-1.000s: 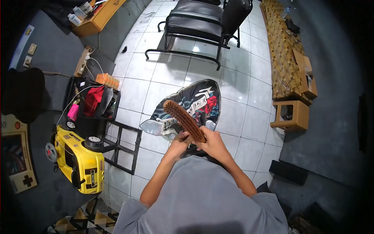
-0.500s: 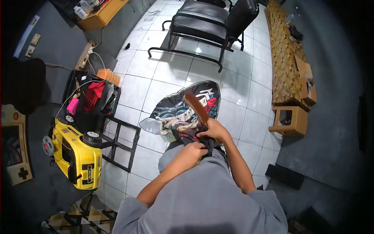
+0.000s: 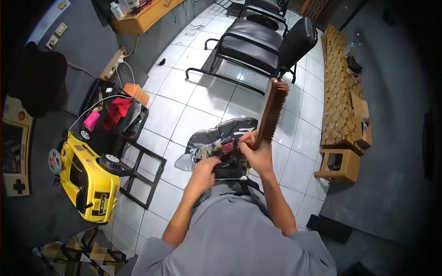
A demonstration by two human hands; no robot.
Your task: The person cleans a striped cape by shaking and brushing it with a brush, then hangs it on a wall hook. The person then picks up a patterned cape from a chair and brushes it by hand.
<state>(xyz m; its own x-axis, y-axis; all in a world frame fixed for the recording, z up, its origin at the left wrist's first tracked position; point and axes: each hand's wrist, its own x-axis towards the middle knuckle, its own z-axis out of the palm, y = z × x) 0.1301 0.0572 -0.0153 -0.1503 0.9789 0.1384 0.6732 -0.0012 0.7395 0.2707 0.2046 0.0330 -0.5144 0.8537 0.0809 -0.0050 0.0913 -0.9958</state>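
A brush (image 3: 271,112) with a brown wooden back and brown bristles stands nearly upright in my right hand (image 3: 260,156). The thumb and fingers of that hand also pinch the edge of a dark cloth (image 3: 232,161) with a colourful print. My left hand (image 3: 202,175), slightly blurred, has its fingers curled at the cloth's left side; their exact grip is partly hidden. The cloth hangs in folds in front of my waist, above the tiled floor. A see-through patch (image 3: 184,162) shows at its left edge.
Ahead stands a black padded chair (image 3: 253,39) with a metal frame. At the left are a yellow toy car (image 3: 94,181), a black frame (image 3: 149,184) and a filled trolley (image 3: 131,131). A woven-covered bench (image 3: 338,87) and a brown stool (image 3: 343,165) line the right.
My hands have moved apart, the left one to the left and forward. The brush has swung from leaning left to nearly upright. The cloth is gathered closer, and the view has shifted.
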